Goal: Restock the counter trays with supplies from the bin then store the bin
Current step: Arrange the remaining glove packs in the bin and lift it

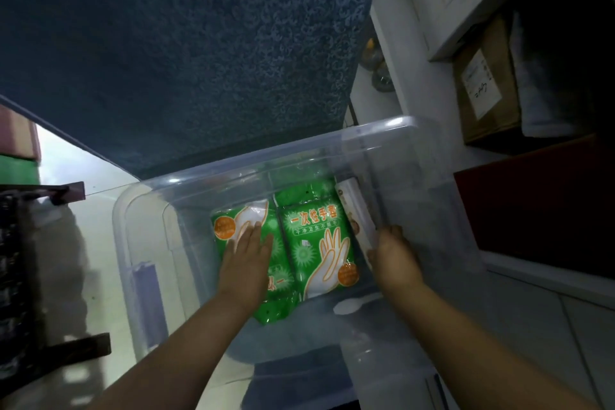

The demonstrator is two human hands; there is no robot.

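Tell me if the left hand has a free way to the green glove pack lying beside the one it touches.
Probably yes: the left hand rests flat on one green pack; the neighbouring pack lies uncovered right beside it in the open bin.

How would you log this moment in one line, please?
left hand: flat on left glove packet | right hand: gripping white packet | both inside clear bin

- The left hand (246,260) covers the middle print of the left green packet (228,226)
- The right hand (394,260) hides its fingertips beside the white packet (357,213); grip unclear
- The bin (253,173) has its near end cut off at the bottom edge
- The cardboard box (492,123) label is too small to read
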